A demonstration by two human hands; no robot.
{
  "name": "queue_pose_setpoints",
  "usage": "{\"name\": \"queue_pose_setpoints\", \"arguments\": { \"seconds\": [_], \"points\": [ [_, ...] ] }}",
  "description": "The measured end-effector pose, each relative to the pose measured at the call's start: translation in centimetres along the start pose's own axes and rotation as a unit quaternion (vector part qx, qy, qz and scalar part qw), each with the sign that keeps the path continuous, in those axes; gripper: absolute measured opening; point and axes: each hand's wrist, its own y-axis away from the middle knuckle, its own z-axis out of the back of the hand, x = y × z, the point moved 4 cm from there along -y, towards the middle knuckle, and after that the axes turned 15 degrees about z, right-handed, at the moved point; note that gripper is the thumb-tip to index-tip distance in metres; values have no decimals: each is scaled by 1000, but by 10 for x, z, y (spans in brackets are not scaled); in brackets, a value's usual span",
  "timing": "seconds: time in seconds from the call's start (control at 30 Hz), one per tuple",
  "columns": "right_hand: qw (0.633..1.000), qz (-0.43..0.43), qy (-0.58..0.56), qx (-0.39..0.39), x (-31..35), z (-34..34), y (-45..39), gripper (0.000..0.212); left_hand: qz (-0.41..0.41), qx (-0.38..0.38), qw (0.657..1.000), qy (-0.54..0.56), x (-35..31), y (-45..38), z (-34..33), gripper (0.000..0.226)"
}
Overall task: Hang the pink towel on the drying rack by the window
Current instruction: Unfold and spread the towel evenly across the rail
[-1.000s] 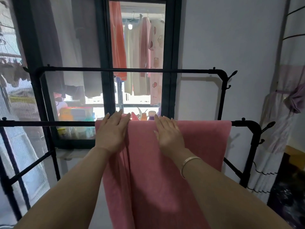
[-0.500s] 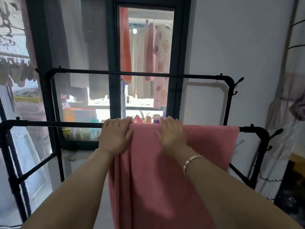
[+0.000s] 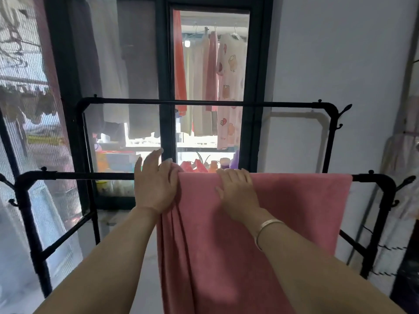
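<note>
Two bare arms reach out from the bottom of the view. No sleeves cover them. The left hand [image 3: 156, 184] has nothing on its wrist. The right hand [image 3: 238, 193] has a thin, shiny, silver-looking bracelet [image 3: 267, 227] around its wrist. It is a plain band and sits loose. The fingernails on the left hand look pale and a bit long.

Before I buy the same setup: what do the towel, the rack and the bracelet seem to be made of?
Pink towel: soft matte fabric, likely terry or microfibre; it drapes in folds. Drying rack: thin black tubes with hooks, probably painted metal, matte. Bracelet: pale shiny band, seemingly silver-toned metal.
</note>
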Motion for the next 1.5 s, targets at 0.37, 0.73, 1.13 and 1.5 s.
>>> {"name": "queue_pose_setpoints", "arguments": {
  "seconds": [0.37, 0.73, 1.13, 1.5],
  "points": [
    [1000, 8, -2, -17, 36, 0, -27, 43, -144, 79, 985, -58, -8, 6, -24, 36],
    [997, -13, 50, -49, 39, -2, -27, 23, -114, 48, 992, -25, 41, -14, 3, 35],
    [999, -1, -34, -7, 35, -2, -24, 39, 17, 46, 998, -31, 35, -1, -7, 24],
    [995, 25, -91, 35, 67, -12, -40, 49, 46, 67, 997, -17, 41, -12, 7, 26]
  ]
}}
